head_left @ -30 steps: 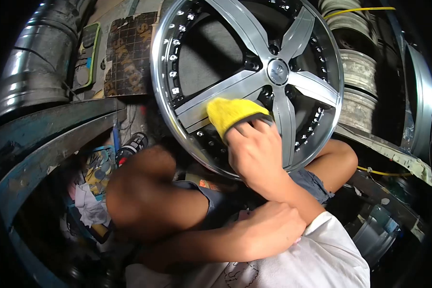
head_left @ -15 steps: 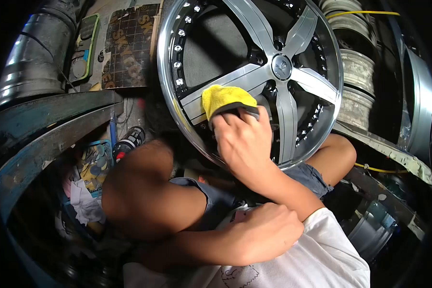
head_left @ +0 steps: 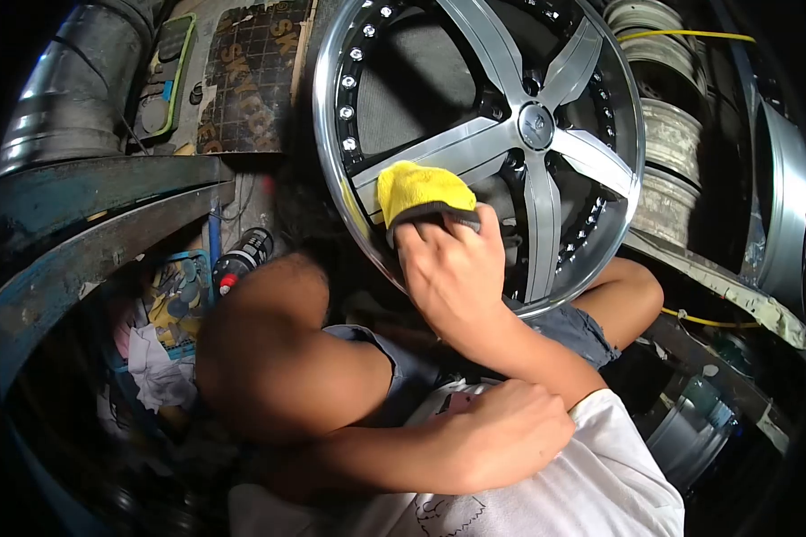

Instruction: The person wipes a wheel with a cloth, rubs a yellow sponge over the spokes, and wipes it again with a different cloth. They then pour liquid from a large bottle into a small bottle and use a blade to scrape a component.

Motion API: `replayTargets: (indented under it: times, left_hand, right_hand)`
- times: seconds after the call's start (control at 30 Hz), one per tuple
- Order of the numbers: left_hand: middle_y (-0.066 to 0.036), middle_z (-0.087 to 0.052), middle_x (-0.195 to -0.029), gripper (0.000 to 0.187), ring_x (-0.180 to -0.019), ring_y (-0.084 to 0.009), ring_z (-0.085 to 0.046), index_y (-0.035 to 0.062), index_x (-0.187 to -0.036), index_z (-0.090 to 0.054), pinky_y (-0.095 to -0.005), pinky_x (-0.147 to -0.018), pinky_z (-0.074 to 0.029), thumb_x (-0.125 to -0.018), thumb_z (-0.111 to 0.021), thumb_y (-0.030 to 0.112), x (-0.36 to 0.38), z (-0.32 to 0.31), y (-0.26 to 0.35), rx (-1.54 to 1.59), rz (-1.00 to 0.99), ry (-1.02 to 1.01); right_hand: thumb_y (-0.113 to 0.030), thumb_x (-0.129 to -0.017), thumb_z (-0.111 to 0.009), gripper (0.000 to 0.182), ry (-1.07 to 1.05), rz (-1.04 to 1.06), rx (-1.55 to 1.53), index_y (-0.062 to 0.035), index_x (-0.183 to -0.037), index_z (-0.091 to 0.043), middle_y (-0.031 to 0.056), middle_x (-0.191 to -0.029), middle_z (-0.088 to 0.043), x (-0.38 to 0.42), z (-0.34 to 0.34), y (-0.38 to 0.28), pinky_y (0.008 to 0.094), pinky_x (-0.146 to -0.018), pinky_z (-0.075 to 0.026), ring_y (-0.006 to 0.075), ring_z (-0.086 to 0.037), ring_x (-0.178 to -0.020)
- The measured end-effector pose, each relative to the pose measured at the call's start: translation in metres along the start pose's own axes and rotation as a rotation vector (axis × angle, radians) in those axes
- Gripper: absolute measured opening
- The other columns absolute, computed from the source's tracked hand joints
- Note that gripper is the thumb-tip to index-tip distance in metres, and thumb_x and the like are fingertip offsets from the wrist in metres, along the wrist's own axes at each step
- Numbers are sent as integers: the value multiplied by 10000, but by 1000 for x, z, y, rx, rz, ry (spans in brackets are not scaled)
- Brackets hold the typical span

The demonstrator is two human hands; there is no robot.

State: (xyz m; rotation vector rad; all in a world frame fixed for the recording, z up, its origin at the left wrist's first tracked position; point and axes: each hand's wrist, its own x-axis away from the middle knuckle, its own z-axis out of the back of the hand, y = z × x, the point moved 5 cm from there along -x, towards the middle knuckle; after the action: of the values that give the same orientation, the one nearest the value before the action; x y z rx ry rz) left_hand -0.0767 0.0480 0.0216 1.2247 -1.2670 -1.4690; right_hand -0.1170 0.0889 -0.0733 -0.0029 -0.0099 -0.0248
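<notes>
Item: five-spoke alloy wheel (head_left: 510, 116), propped upright against the person's knees. Right hand (head_left: 452, 268) closed around a yellow cloth (head_left: 414, 190), pressed on the spoke at 8 o'clock from the hub (head_left: 535, 125). Left hand (head_left: 501, 434) loosely fisted at the right elbow, empty. Spokes gleam; rim section under the cloth in progress. Spray can (head_left: 240, 258) at 9 o'clock of the knee.

A silvery ribbed duct (head_left: 67, 89) curves down the upper left of the frame. Just right of it, a green-edged device (head_left: 163, 80) leans against the wall beside a dark gridded mat with orange lettering (head_left: 252, 76). Below them, a worn blue metal beam (head_left: 98, 233) slants across the left side. A black spray can with a red tip (head_left: 240, 259) lies near crumpled white rags (head_left: 157, 376) at lower left. Stacked old rims (head_left: 667, 152) fill the upper right, crossed by a yellow cord (head_left: 681, 36).
</notes>
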Motion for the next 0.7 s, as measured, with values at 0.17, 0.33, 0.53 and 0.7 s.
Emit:
replayTargets:
  times: [0.17, 0.33, 0.53, 0.7]
  left_hand:
    - [-271, -683, -707, 242, -700, -400, -730, -55, -705, -714, -472, -658, -570, -837, -681, 145, 1, -7, 0, -50, 35, -3]
    - [-266, -684, -710, 247, -714, -394, -735, -54, -706, -708, -468, -662, -573, -845, -679, 147, 4, -4, 5, -78, -27, -10]
    - [-256, -688, -710, 249, -700, -388, -733, -54, -716, -707, -470, -651, -570, -849, -678, 154, 4, -9, 7, -63, -9, -68]
    - [-249, -687, -699, 241, -677, -387, -728, -47, -706, -709, -470, -634, -566, -847, -681, 146, 8, -13, 4, -46, -19, -26]
  right_hand:
    - [-160, -835, -642, 95, 4, -4, -50, -163, -897, -713, 13, -719, -626, 4, 3, -5, 418, -935, -426, 214, -633, -755]
    - [-152, -833, -636, 121, -10, 19, -70, -154, -923, -717, 11, -723, -617, 12, 6, -13, 419, -907, -418, 215, -630, -763]
    - [-159, -808, -651, 175, 2, 31, -35, -150, -961, -736, -2, -742, -654, 9, -1, -14, 450, -938, -424, 194, -641, -755]
    - [-178, -791, -679, 206, 13, 42, -47, -146, -984, -744, 4, -765, -679, 2, 0, -13, 472, -939, -432, 199, -648, -763]
